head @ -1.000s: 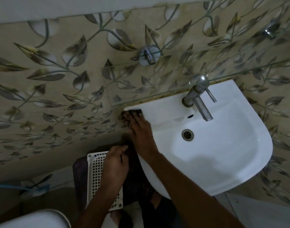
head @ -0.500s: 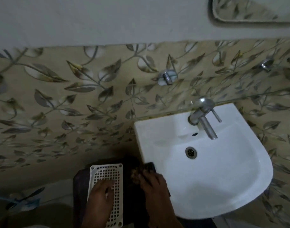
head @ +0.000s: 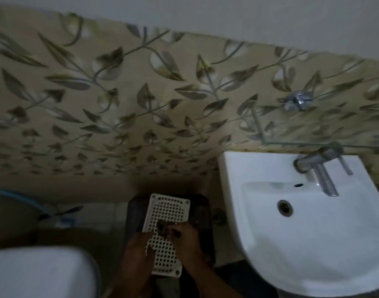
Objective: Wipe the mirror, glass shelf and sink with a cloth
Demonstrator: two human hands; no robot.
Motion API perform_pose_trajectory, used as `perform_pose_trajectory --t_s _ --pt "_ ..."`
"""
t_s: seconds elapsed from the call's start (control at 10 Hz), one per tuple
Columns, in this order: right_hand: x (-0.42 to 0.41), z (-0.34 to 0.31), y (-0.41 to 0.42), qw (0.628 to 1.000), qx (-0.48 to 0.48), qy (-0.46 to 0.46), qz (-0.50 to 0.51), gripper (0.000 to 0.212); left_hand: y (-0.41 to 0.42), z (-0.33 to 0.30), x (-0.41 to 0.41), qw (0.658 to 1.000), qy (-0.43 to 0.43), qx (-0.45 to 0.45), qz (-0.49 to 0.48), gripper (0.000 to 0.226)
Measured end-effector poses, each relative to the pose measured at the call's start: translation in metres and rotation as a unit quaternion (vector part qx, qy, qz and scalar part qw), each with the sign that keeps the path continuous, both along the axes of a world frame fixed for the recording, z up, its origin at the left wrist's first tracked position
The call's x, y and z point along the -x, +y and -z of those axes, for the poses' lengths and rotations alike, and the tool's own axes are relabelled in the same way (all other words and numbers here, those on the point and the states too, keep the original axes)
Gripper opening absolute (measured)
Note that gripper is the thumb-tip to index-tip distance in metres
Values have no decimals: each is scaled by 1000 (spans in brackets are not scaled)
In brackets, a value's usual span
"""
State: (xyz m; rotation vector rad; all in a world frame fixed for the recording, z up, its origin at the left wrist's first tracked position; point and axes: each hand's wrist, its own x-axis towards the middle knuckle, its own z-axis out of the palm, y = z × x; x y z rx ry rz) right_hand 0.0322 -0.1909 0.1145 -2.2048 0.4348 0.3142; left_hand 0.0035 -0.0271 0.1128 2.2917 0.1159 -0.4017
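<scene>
Leaf-patterned tiles (head: 124, 108) back the white sink (head: 309, 233); both hands' fingers unclear over grid (head: 167, 211).

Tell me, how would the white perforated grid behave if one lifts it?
The white grid is probably stiff: its edges stay straight. It is likely light, being mostly holes. It lies flat on a dark base, so it should not roll.

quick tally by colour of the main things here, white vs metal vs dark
white: 3, the sink, the grid tray, the toilet lid
metal: 2, the tap, the shelf bracket
dark: 2, the cloth, the stool
total: 7
</scene>
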Motion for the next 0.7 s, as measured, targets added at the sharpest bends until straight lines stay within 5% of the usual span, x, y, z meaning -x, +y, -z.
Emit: perform_pose_trajectory --t_s 0.1,0.3,0.7 --pt "0 37 14 996 67 22 -49 32 12 0 7 998 37 15 -49 41" --pt "-7 62 52 996 33 72 40 14 38 19 23 991 70 63 -90 41" --pt "23 120 69 985 -58 164 17 19 46 54 30 999 33 5 -4 51"
